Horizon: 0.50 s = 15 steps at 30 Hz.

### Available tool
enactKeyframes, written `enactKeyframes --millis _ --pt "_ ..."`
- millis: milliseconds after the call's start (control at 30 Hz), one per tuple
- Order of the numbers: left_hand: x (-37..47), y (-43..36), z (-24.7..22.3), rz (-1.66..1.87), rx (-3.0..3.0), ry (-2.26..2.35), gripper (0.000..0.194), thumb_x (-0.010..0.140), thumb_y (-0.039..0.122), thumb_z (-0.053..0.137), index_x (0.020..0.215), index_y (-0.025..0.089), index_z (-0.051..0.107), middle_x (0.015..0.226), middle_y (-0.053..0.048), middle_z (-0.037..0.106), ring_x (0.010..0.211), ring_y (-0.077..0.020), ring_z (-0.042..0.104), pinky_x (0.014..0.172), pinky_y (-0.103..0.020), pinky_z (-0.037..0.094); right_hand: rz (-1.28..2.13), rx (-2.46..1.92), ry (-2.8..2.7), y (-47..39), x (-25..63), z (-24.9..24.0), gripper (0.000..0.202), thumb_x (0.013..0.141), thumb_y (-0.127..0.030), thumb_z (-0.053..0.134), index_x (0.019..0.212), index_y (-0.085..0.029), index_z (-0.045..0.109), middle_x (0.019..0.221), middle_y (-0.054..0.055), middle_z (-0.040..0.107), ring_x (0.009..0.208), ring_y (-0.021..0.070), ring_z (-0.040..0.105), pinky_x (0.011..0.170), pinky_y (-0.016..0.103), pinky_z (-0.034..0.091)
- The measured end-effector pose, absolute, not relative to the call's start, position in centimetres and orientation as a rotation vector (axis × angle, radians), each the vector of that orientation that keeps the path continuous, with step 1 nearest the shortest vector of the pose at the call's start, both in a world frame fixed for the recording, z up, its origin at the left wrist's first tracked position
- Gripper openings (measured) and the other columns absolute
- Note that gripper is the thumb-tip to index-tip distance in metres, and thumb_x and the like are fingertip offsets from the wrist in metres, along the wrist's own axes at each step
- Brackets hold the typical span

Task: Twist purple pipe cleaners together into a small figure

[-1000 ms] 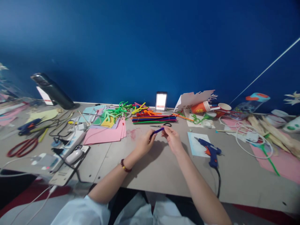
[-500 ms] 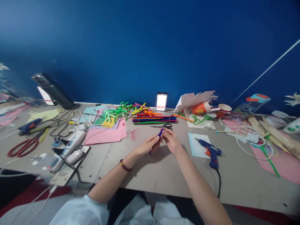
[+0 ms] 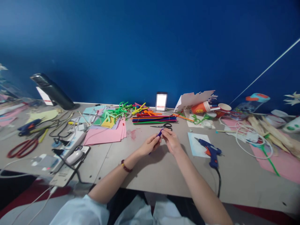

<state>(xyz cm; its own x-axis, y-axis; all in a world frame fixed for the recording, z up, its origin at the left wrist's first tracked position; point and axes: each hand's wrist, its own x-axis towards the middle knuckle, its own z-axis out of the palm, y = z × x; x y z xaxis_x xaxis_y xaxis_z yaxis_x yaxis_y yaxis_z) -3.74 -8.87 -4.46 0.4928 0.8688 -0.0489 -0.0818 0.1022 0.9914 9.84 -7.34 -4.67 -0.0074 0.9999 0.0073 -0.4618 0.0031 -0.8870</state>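
Note:
A purple pipe cleaner (image 3: 160,133) is pinched between my two hands above the middle of the table. My left hand (image 3: 150,144) closes round its lower part, and a short end pokes out below the fingers. My right hand (image 3: 171,140) grips the upper end with thumb and fingertips. Much of the piece is hidden by my fingers. Just beyond my hands lie black-handled scissors (image 3: 167,126). Behind these is a bundle of coloured pipe cleaners (image 3: 154,120).
To the right, a blue glue gun (image 3: 212,152) rests partly on a light blue card (image 3: 193,147). Pink paper sheets (image 3: 105,136) and green twisted pipe cleaners (image 3: 117,112) are at left, with a power strip (image 3: 71,148) and red-handled scissors (image 3: 23,148). Paper cups (image 3: 201,107) lie at back right.
My left hand has shifted slightly along the purple pipe cleaner, its fingers curled closer, and less of the lower end shows. The right hand stays nearly in place.

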Motion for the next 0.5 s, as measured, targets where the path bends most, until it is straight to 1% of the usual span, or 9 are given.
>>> enactKeyframes --millis 67,133,200,267,367,500 --pt "-3.7 -8.9 -4.6 0.875 1.367 0.872 0.038 0.084 0.055 0.041 0.077 0.017 0.046 0.049 0.008 0.034 0.041 -0.0052 0.027 0.040 -0.020 0.022 1.423 -0.863 -0.836 -7.3 9.8 -4.7 0.021 0.060 -0.035 0.075 0.075 -0.020 0.073 0.072 0.001 0.060 0.057 0.0094 0.044 0.054 0.026 0.039" --pt "-3.8 -8.9 -4.7 0.950 1.516 0.985 0.036 0.087 0.050 0.039 0.079 0.017 0.049 0.055 0.005 0.042 0.047 -0.0067 0.036 0.047 -0.020 0.030 1.412 -0.898 -0.850 -7.2 9.8 -4.7 0.025 0.060 -0.035 0.075 0.079 -0.020 0.073 0.076 0.002 0.063 0.058 0.0093 0.046 0.056 0.026 0.040" --pt "-4.0 -8.9 -4.8 1.024 1.700 1.100 0.031 0.089 0.043 0.038 0.083 0.017 0.054 0.066 0.001 0.053 0.059 -0.0093 0.046 0.057 -0.022 0.038 1.389 -0.923 -0.902 -7.2 9.9 -4.7 0.026 0.061 -0.036 0.074 0.082 -0.020 0.073 0.076 0.002 0.064 0.059 0.0098 0.048 0.058 0.026 0.040" --pt "-4.2 -8.9 -4.9 1.079 1.877 1.204 0.028 0.090 0.038 0.038 0.090 0.017 0.057 0.077 -0.002 0.060 0.069 -0.0120 0.053 0.065 -0.024 0.041 1.363 -0.932 -0.967 -7.1 10.0 -4.7 0.026 0.063 -0.036 0.073 0.084 -0.021 0.073 0.075 0.001 0.065 0.061 0.0106 0.050 0.060 0.027 0.042" --pt "-4.7 -8.9 -4.8 1.125 2.084 1.315 0.027 0.091 0.034 0.039 0.100 0.018 0.058 0.084 -0.005 0.063 0.069 -0.0132 0.055 0.066 -0.026 0.042 1.296 -0.956 -1.047 -7.1 10.2 -4.5 0.024 0.064 -0.036 0.072 0.083 -0.022 0.073 0.077 0.002 0.067 0.063 0.0118 0.053 0.062 0.027 0.044" --pt "-5.2 -8.8 -4.4 1.158 2.214 1.321 0.026 0.089 0.032 0.042 0.106 0.018 0.057 0.087 -0.006 0.063 0.069 -0.0140 0.056 0.065 -0.026 0.044 1.224 -1.004 -1.093 -7.1 10.3 -4.3 0.025 0.066 -0.037 0.070 0.086 -0.023 0.072 0.085 0.003 0.068 0.066 0.0125 0.056 0.066 0.029 0.047"
